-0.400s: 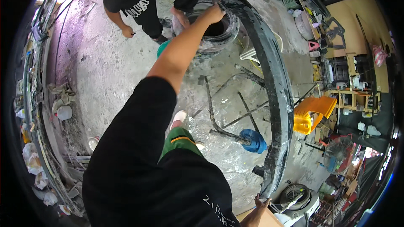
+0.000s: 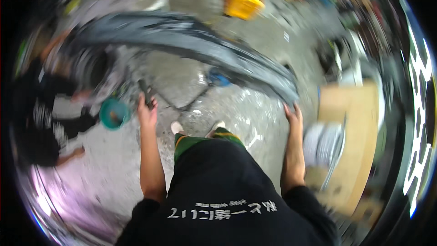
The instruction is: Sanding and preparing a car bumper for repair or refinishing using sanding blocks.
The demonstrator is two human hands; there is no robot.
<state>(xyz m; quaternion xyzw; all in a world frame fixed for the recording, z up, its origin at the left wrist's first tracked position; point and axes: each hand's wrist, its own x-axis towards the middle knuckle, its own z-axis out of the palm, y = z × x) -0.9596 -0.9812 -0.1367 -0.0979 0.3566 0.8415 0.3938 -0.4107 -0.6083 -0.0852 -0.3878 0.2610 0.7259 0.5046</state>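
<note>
A long, curved dark-grey panel, blurred, spans the view above my body. My right hand grips its near right end. My left hand is closed on a short dark bar, below and apart from the panel's left part; whether the bar joins anything is too blurred to tell. A co-worker in dark clothes stands at the left, with an arm reaching to the panel's far left end.
A green bucket sits beside a dark ring-shaped stack. A blue object and dark tubes lie on the floor. A yellow plastic piece is beyond. At right are a tan board and a pale coil.
The view has swung round, so the panel now runs crosswise. My left hand has left the panel's far end, come down nearer my body and now holds a dark bar.
</note>
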